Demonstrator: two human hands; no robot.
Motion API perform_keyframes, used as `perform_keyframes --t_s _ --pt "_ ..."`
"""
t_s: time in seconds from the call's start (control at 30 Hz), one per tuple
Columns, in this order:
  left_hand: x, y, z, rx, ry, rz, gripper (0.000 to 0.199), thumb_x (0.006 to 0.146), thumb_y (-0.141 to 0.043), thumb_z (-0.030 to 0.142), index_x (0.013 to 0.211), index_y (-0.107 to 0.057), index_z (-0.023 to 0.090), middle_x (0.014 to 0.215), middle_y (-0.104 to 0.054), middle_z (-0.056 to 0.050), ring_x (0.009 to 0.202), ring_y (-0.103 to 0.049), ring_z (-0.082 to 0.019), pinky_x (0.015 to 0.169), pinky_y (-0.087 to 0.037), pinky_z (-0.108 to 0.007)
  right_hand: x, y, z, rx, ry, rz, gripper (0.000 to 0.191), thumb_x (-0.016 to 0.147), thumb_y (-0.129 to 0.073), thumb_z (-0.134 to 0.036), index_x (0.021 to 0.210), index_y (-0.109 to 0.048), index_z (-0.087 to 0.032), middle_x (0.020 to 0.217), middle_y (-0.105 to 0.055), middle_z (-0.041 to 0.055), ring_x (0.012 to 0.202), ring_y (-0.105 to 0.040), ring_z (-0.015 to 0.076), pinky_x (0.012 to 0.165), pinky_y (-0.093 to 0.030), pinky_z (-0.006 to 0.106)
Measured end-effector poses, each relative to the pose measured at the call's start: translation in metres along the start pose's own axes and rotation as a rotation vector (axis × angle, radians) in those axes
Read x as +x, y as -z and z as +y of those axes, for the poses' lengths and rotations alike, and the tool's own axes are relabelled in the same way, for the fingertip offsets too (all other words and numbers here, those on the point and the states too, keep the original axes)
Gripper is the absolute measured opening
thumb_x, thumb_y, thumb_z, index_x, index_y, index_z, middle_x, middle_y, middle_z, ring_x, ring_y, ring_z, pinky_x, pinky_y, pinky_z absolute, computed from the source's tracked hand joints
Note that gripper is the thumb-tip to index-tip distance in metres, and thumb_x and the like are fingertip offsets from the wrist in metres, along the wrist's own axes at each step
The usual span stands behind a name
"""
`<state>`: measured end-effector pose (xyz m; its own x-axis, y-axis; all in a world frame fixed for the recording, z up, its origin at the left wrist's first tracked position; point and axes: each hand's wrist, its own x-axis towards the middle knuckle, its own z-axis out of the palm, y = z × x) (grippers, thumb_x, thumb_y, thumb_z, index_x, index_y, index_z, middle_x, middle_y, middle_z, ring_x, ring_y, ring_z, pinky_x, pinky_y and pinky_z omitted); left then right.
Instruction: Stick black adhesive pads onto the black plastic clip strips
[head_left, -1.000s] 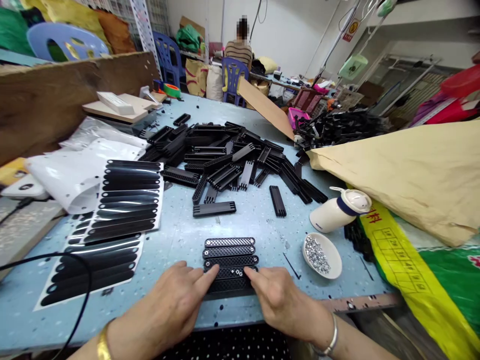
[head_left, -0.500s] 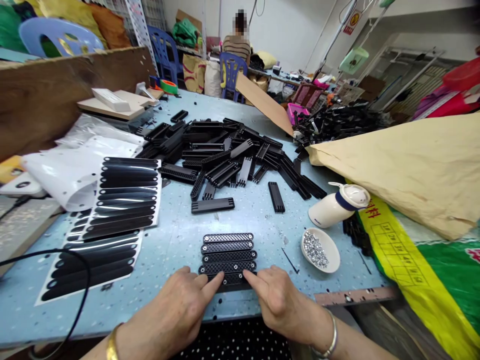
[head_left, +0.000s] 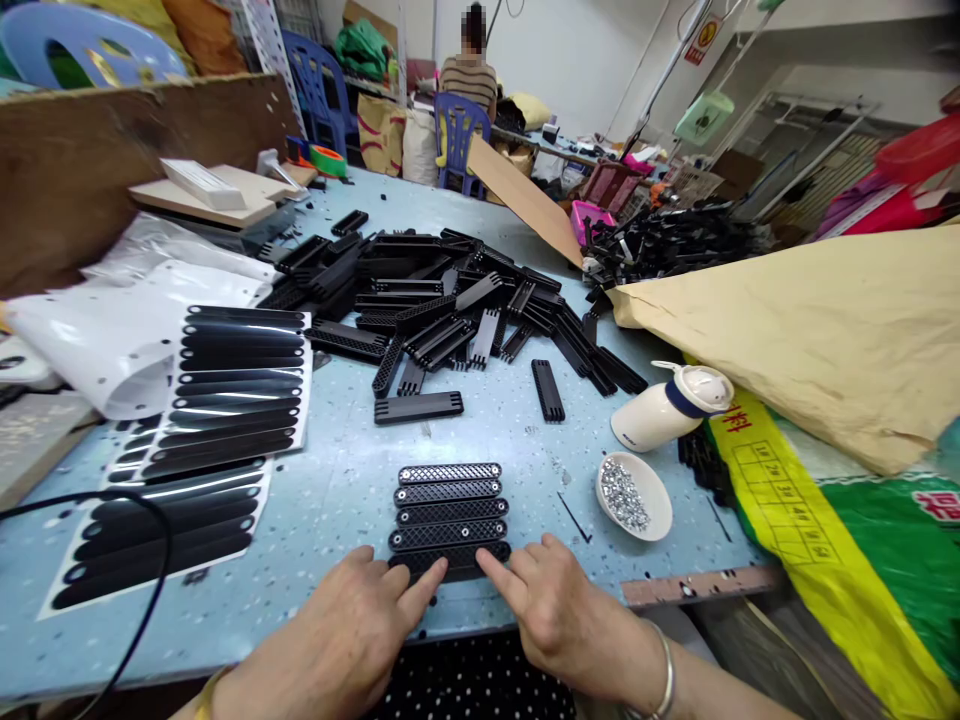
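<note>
Five-odd black bars with a crosshatched face (head_left: 450, 512) lie stacked side by side in front of me, several with small silver metal pieces on them. My left hand (head_left: 349, 615) rests its outstretched index fingertip on the nearest black bar (head_left: 461, 563), left of its middle. From the other side, my right hand (head_left: 551, 600) presses an index fingertip on the same bar, toward its right end. The other fingers of both hands are loosely curled. What lies under the fingertips is hidden. A white bowl (head_left: 660, 495) of small silver metal pieces (head_left: 624, 497) stands to the right.
Behind the row spreads a heap of black bars (head_left: 420, 290). Sheets of black strips (head_left: 232, 390) lie left, near a black cable (head_left: 161, 560). A cream bottle (head_left: 645, 418) lies tilted beside a thin black rod (head_left: 574, 518). A person (head_left: 469, 80) sits far back.
Both index fingers have shifted slightly over the nearest bar, covering silver pieces that showed there before. The whole view has moved a little, so everything sits slightly further left.
</note>
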<state>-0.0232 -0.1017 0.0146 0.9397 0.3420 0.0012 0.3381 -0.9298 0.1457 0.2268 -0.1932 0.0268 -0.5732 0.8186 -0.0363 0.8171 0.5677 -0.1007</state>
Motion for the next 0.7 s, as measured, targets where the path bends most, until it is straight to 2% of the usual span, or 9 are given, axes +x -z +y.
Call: perform_keyframes --t_s 0.17,0.27,0.5,0.7 --pt "-0.011 -0.025 -0.011 -0.060 0.008 0.053 0.074 0.074 -0.044 -0.001 0.145 -0.036 0.018 0.076 -0.062 -0.003 0.061 -0.054 -0.018 0.067 -0.046 -0.034 -0.015 0.004 0.005 -0.061 -0.030 -0.057 0.064 0.076 -0.040 0.003 0.140 -0.036 0.005 0.086 -0.062 0.0138 0.074 -0.052 0.0238 0.067 -0.043 0.045" --pt "-0.014 -0.034 -0.015 -0.093 -0.002 0.071 0.075 0.076 -0.044 0.000 0.148 -0.032 0.018 0.076 -0.062 -0.003 0.061 -0.054 -0.018 0.067 -0.047 -0.035 -0.018 0.004 0.005 -0.094 -0.041 -0.087 0.065 0.076 -0.042 0.003 0.141 -0.035 0.005 0.085 -0.062 0.0135 0.073 -0.051 0.0234 0.067 -0.043 0.046" --pt "-0.015 -0.033 -0.014 -0.118 -0.007 0.102 0.073 0.079 -0.041 0.000 0.149 -0.030 0.019 0.078 -0.062 -0.003 0.061 -0.054 -0.017 0.069 -0.048 -0.034 -0.011 0.011 -0.007 -0.252 0.060 -0.168 0.070 0.077 -0.049 -0.004 0.140 -0.027 0.018 0.089 -0.065 0.0228 0.074 -0.053 0.0269 0.069 -0.046 0.049" --pt "-0.013 -0.029 -0.014 -0.125 -0.002 0.110 0.072 0.078 -0.039 -0.002 0.147 -0.034 0.019 0.077 -0.063 -0.004 0.061 -0.054 -0.018 0.067 -0.049 -0.034 -0.011 0.019 -0.002 -0.231 0.036 -0.165 0.073 0.073 -0.053 -0.003 0.141 -0.030 0.013 0.087 -0.066 0.0200 0.072 -0.053 0.0265 0.067 -0.048 0.048"
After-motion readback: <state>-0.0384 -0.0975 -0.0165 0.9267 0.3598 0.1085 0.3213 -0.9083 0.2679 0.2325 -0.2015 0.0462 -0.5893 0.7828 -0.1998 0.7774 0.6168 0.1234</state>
